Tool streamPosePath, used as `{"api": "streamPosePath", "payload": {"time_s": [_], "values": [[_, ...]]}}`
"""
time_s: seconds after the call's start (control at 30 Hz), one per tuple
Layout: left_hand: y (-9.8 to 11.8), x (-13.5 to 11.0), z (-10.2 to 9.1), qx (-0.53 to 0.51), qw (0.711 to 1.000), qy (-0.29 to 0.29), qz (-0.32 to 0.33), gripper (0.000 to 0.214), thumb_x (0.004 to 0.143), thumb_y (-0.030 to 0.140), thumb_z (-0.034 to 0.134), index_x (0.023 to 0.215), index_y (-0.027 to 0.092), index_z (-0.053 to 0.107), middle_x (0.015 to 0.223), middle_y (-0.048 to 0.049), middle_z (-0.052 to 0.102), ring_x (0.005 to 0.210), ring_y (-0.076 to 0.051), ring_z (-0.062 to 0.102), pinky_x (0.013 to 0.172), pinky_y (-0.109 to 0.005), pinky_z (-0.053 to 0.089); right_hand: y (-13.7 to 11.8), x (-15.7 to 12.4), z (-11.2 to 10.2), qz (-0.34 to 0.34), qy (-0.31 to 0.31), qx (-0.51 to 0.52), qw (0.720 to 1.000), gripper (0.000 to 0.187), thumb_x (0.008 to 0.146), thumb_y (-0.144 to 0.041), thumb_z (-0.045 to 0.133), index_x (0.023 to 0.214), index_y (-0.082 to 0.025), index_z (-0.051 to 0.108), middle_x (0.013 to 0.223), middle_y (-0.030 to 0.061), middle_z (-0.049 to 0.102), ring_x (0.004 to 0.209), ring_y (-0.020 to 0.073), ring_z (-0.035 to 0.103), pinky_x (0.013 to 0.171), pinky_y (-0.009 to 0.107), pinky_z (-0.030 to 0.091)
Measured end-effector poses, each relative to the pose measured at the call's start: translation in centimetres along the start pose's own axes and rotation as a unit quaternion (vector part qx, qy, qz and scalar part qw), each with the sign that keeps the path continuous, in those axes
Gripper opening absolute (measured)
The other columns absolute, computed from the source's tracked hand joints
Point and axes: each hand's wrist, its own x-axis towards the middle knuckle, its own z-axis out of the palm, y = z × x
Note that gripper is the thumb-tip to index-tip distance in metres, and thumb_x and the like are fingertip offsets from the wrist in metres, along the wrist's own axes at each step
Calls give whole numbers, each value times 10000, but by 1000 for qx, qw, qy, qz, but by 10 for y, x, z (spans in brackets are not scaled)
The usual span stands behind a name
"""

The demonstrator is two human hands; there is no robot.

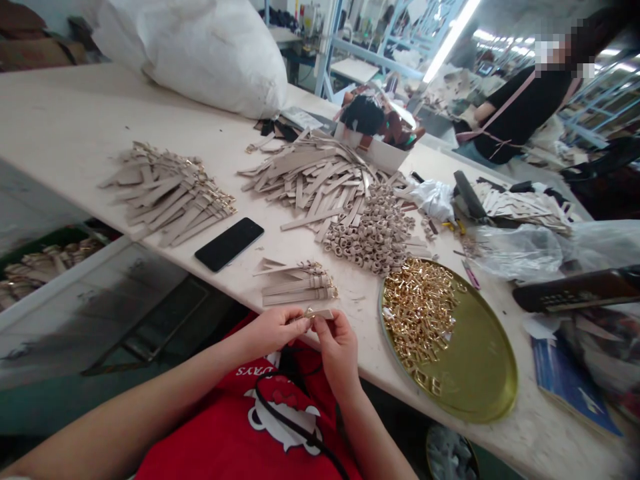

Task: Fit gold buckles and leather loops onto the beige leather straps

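Observation:
My left hand and my right hand meet at the table's front edge, fingers pinched. Between them is a short beige strap with a small gold buckle at its left end; the fingertips cover much of both. Just beyond lies a small group of buckled straps. Farther back is a big heap of loose beige straps, and in front of it a mound of small beige loops. To the right, a round gold tray holds a pile of gold buckles.
A black phone lies left of my hands, beside a larger pile of buckled straps. A white sack stands at the back. Clear plastic bags and a blue booklet lie right. Another person stands beyond the table.

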Motion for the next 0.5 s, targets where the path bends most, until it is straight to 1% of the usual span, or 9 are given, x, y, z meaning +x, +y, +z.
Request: {"api": "streamPosePath", "payload": {"time_s": [0.17, 0.23, 0.37, 0.5], "values": [[3, 3, 1, -24, 1000, -11, -4, 289, 789, 416, 427, 771, 144, 522, 535, 61, 408, 453, -68, 345, 406, -170, 267, 0, 4, -3, -3, 10, -11, 1000, 139, 806, -314, 521, 747, -188, 513, 663, -17, 542, 637, 127, 498, 615, 243, 403], [5, 4, 2, -34, 999, -10, 3, 274, 786, 398, 424, 748, 144, 520, 531, 59, 409, 461, -68, 346, 417, -169, 271, 0, 5, -3, 13, 6, 10, 1000, 147, 804, -320, 519, 742, -188, 509, 648, -24, 529, 619, 121, 486, 609, 241, 402], [12, 3, 5, -29, 999, 16, 1, 239, 769, 353, 416, 666, 150, 488, 513, 60, 397, 466, -68, 338, 427, -171, 267, 2, 6, -3, 47, -7, 56, 997, 166, 795, -343, 524, 747, -184, 515, 653, -26, 528, 618, 115, 481, 615, 238, 404], [17, -1, 8, -31, 999, 14, 7, 211, 755, 326, 410, 671, 151, 493, 514, 58, 406, 468, -71, 337, 430, -175, 268, 3, 5, -3, 77, -11, 103, 992, 179, 788, -362, 525, 773, -184, 514, 686, -20, 546, 620, 115, 493, 618, 243, 415]]}}
